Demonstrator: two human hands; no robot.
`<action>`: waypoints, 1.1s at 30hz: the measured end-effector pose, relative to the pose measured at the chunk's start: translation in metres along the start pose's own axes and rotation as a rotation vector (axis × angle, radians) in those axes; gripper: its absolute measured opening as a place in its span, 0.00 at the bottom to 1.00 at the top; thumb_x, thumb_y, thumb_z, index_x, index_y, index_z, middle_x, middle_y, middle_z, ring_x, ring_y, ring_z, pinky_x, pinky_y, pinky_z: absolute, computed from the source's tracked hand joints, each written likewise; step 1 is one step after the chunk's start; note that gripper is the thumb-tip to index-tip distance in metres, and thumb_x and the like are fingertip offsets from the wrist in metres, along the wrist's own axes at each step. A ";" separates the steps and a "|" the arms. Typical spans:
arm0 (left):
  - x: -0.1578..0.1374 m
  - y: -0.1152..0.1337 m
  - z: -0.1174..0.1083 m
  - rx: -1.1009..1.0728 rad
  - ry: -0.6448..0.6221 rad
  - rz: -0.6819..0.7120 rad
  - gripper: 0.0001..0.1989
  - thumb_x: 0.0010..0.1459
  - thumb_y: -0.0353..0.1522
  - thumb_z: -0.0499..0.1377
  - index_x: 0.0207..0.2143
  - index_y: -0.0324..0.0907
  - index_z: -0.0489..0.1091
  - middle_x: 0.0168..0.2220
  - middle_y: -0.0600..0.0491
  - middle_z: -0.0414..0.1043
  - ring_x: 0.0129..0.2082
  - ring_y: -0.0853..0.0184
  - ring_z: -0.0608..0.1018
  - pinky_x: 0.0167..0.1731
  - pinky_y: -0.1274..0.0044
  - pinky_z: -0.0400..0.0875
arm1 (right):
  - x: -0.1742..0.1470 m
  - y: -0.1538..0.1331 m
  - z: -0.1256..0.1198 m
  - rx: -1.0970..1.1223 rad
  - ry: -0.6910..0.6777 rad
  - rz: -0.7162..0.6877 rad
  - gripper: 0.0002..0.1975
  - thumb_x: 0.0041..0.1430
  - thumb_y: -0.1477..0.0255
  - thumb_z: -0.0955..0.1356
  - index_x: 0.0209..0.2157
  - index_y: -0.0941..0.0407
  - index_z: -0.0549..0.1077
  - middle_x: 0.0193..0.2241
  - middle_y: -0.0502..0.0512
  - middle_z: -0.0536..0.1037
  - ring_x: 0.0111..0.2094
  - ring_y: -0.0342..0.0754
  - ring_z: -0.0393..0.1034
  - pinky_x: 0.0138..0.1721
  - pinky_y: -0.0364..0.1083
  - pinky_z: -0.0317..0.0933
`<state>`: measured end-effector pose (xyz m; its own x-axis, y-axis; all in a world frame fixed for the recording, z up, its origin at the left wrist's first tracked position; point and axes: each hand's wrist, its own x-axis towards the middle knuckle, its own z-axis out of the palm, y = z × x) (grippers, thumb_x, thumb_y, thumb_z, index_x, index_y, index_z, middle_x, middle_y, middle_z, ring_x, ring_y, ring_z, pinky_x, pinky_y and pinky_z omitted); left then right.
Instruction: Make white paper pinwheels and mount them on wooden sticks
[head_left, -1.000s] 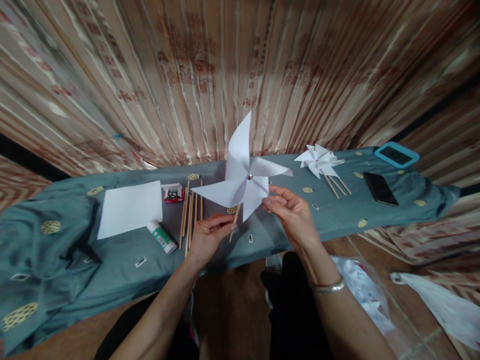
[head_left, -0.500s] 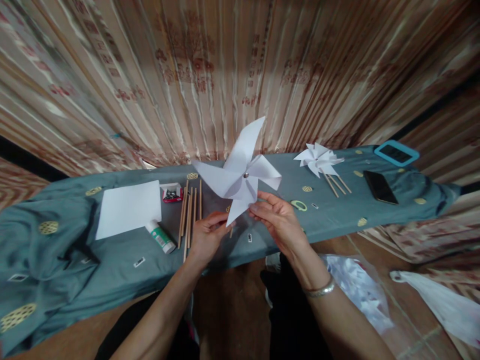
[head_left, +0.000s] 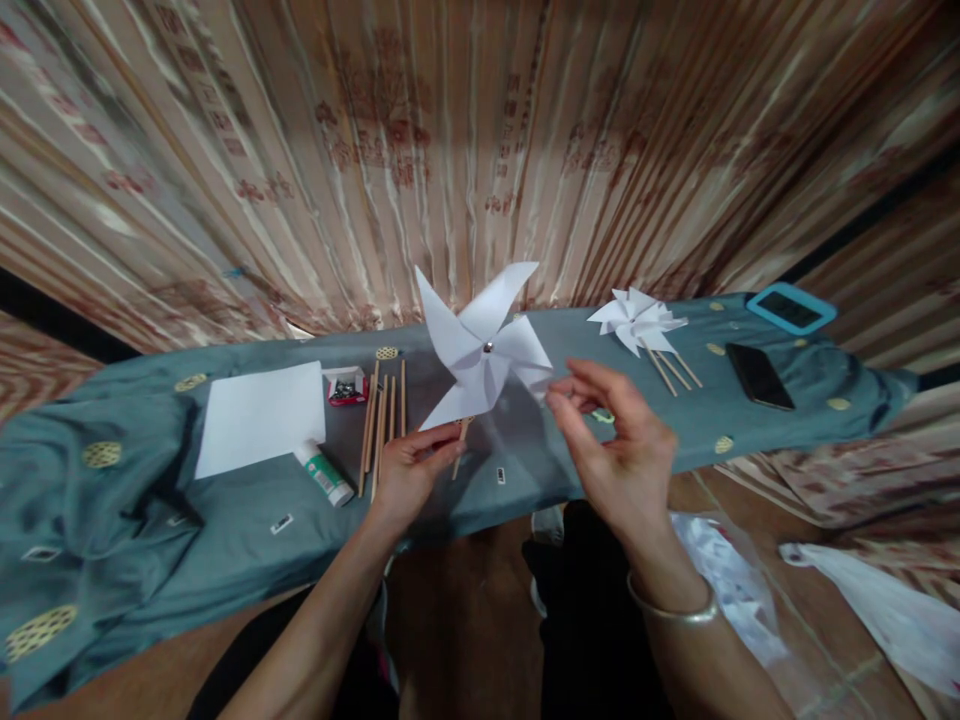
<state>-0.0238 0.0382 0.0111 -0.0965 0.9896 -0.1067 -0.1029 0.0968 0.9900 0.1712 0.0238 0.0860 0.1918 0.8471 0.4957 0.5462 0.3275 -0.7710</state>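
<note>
A white paper pinwheel with a shiny pin at its centre is held up over the table. My left hand is closed around its wooden stick, just under the blades. On the other side, my right hand has thumb and fingers drawn together at the tip of the right-hand blade. Several loose wooden sticks lie to the left of the pinwheel. Beside them is a small red box of metal pins.
White paper and a glue stick lie on the left of the cloth-covered table. At the right are other pinwheels, a black phone and a blue-framed tablet. A green ring-shaped item is partly behind my right hand.
The pinwheel's blades have turned and it sits slightly lower, with more stick showing. My right hand has moved right, from the lower blade to the right-hand blade's tip. My left hand keeps its hold.
</note>
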 end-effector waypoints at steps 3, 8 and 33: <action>-0.001 0.001 0.000 0.005 -0.028 -0.016 0.12 0.38 0.35 0.70 0.29 0.42 0.82 0.33 0.49 0.82 0.34 0.61 0.80 0.39 0.72 0.74 | 0.009 0.012 -0.001 -0.073 0.011 -0.011 0.22 0.55 0.66 0.72 0.52 0.51 0.71 0.41 0.54 0.81 0.39 0.50 0.75 0.46 0.52 0.67; -0.001 0.001 0.001 -0.013 -0.024 -0.015 0.11 0.36 0.34 0.70 0.27 0.42 0.81 0.32 0.49 0.82 0.32 0.62 0.80 0.37 0.73 0.75 | 0.011 0.023 0.004 -0.095 0.003 0.001 0.21 0.55 0.65 0.72 0.51 0.51 0.72 0.37 0.53 0.81 0.36 0.49 0.74 0.44 0.51 0.68; 0.003 -0.002 -0.002 0.092 -0.028 0.110 0.08 0.43 0.35 0.67 0.26 0.40 0.80 0.28 0.52 0.79 0.31 0.64 0.77 0.35 0.76 0.70 | -0.018 -0.003 0.042 0.817 -0.597 0.713 0.22 0.40 0.65 0.78 0.39 0.55 0.75 0.24 0.49 0.80 0.26 0.44 0.72 0.29 0.44 0.65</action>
<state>-0.0254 0.0407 0.0090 -0.0742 0.9972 0.0045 -0.0015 -0.0046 1.0000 0.1321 0.0254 0.0626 -0.2809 0.9312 -0.2321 -0.2378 -0.3019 -0.9232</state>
